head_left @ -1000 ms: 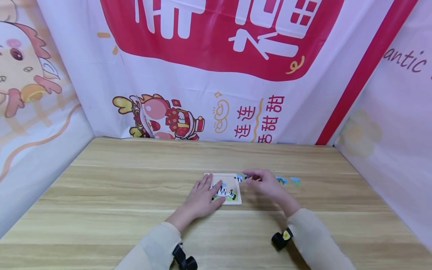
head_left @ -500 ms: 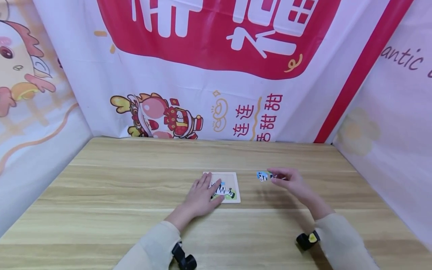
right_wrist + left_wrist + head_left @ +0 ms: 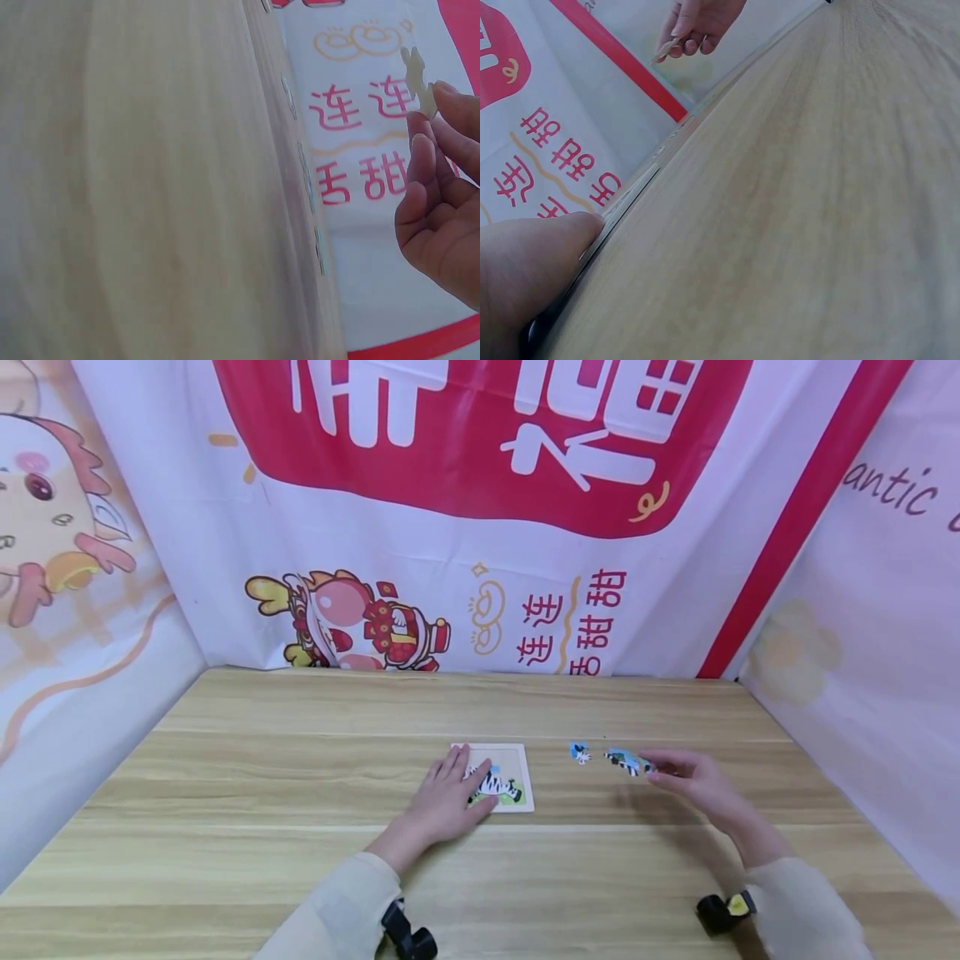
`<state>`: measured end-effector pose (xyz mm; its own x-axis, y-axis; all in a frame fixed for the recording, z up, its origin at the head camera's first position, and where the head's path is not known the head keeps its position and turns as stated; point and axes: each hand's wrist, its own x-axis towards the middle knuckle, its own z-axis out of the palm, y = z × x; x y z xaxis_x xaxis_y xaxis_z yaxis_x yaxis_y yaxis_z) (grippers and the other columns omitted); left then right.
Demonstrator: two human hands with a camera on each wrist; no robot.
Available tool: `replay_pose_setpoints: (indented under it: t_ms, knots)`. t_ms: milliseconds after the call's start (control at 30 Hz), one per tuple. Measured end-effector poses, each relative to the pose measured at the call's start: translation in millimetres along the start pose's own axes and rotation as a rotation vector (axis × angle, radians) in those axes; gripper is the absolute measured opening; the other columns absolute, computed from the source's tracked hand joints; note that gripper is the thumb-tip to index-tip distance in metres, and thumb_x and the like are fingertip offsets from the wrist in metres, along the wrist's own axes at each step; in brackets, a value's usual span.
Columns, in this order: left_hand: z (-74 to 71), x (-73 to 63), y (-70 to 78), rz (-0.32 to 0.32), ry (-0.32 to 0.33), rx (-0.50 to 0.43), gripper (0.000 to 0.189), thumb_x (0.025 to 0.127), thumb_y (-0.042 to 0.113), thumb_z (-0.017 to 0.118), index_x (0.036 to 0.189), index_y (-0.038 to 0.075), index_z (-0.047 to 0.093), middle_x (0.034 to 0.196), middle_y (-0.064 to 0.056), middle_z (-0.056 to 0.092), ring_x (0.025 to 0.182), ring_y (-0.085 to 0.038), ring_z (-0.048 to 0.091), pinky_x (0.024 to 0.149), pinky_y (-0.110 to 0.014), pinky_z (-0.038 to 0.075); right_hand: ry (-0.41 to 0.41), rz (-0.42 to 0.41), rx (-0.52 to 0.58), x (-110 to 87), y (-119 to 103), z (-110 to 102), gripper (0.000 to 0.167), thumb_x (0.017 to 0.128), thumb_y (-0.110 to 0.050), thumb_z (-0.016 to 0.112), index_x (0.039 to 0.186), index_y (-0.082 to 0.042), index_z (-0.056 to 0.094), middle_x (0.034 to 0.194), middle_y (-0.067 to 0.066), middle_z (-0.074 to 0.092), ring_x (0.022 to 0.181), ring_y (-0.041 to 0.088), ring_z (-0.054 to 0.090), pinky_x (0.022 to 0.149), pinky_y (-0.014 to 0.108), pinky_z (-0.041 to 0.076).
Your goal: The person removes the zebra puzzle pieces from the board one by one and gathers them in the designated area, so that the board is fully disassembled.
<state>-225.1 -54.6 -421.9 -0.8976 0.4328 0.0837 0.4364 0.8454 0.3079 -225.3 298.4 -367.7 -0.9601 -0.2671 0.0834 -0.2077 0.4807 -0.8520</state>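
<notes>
A square wooden puzzle board with a white rim lies on the table, a zebra picture piece set in it. My left hand rests flat over its left side, fingers spread and hiding part of the picture. To the right of the board, my right hand pinches a small zebra puzzle piece between thumb and fingers. The right wrist view shows the pale bare-wood side of this puzzle piece, held up off the table. Loose on the table, between board and right hand, lies a blue and striped piece.
Several flat loose pieces lie in a row along the wooden table, some hidden behind the right hand in the head view. Printed cloth walls off the back and both sides. Each wrist wears a small black camera.
My right hand has moved rightward, away from the board, carrying the puzzle piece over the loose ones. A loose piece behind it has come into view. The left hand has stayed on the board.
</notes>
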Motion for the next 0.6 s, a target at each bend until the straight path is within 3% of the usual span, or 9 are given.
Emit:
replay_pose_setpoints:
  t_ms: [267, 433, 600]
  knots:
    - [0.0, -0.5, 0.0, 0.006, 0.003, -0.002, 0.061, 0.087, 0.053, 0.032, 0.136, 0.017, 0.027, 0.141, -0.018, 0.008, 0.128, -0.029, 0.001, 0.1, -0.045, 0.004, 0.016, 0.023, -0.009, -11.2, 24, -19, 0.043, 0.082, -0.017, 0.06, 0.116, 0.006, 0.05, 0.105, 0.016, 0.055, 0.086, 0.013, 0.052, 0.072, 0.026, 0.044]
    - [-0.1, -0.6, -0.2, 0.009, 0.006, -0.003, 0.061, 0.087, 0.052, 0.032, 0.136, 0.017, 0.028, 0.141, -0.018, 0.009, 0.128, -0.03, 0.001, 0.1, -0.045, 0.005, 0.021, 0.066, -0.026, -12.7, 35, -24, 0.044, 0.078, -0.016, 0.063, 0.116, 0.003, 0.051, 0.098, 0.014, 0.056, 0.084, 0.019, 0.051, 0.07, 0.031, 0.045]
    - [0.0, -0.4, -0.9, 0.015, 0.009, 0.002, 0.061, 0.087, 0.052, 0.032, 0.136, 0.016, 0.029, 0.141, -0.019, 0.01, 0.128, -0.03, 0.002, 0.1, -0.046, 0.005, 0.014, 0.048, -0.012, -13.4, 44, -25, 0.043, 0.077, -0.009, 0.063, 0.114, 0.008, 0.05, 0.098, 0.017, 0.058, 0.081, 0.015, 0.053, 0.069, 0.027, 0.045]
